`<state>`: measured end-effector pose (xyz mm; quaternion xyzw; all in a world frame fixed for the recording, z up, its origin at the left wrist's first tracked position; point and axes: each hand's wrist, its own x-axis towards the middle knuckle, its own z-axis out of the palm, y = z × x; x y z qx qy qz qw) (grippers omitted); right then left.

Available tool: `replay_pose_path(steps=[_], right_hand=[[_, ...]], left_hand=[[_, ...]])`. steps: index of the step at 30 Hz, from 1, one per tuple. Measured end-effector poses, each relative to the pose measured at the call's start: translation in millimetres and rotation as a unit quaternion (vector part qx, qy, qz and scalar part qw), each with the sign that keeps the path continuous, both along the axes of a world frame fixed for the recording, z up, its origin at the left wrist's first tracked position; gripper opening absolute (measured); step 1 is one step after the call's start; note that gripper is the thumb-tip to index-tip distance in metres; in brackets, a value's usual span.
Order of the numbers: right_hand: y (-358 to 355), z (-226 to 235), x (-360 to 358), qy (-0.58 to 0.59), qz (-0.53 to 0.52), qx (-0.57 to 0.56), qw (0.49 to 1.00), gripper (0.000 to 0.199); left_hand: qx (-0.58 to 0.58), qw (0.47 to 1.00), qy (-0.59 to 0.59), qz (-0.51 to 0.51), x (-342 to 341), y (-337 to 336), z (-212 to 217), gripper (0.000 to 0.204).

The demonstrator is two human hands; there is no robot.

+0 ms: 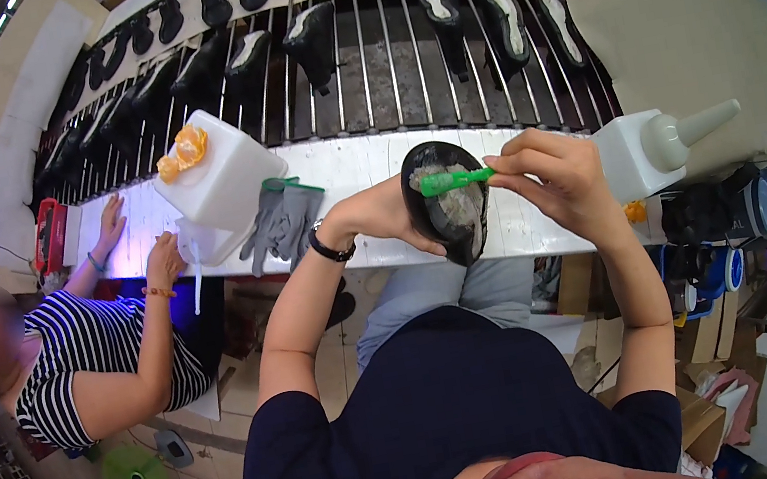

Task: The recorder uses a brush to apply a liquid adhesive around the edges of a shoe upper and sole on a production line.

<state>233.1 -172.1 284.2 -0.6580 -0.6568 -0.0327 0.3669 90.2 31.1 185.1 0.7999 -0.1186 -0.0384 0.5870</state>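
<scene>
Your left hand (379, 215) cups a glossy black oval shoe sole (446, 201), fingers wrapped behind it; your right hand (556, 180) fingers pinch a green plastic brush (448, 182) against its glue-smeared face.

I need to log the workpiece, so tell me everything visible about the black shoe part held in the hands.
The black shoe part is an oval, glossy, dark piece, seemingly a sole or upper seen from its hollow side. Its middle looks pale and shiny, as if wet or coated. It is held upright over the white bench edge. The left hand grips its left rim; the right hand holds a green brush across its upper part, bristle end on the surface.
</scene>
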Motion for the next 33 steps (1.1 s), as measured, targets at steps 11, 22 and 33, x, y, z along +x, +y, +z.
replay_pose_path(steps=[11,22,33], right_hand=[[11,3,30,-0.088,0.036,-0.095,0.991,0.015],[4,0,30,-0.014,0.018,-0.154,0.988,0.015],[-141,-127,41,0.094,-0.552,-0.219,0.799,0.014]], left_hand=[[-0.057,0.982,0.076,-0.161,50,50,-37,0.083],[-0.185,0.974,0.107,-0.076,39,52,-37,0.080],[-0.267,0.924,0.045,0.269,0,51,-126,0.074]])
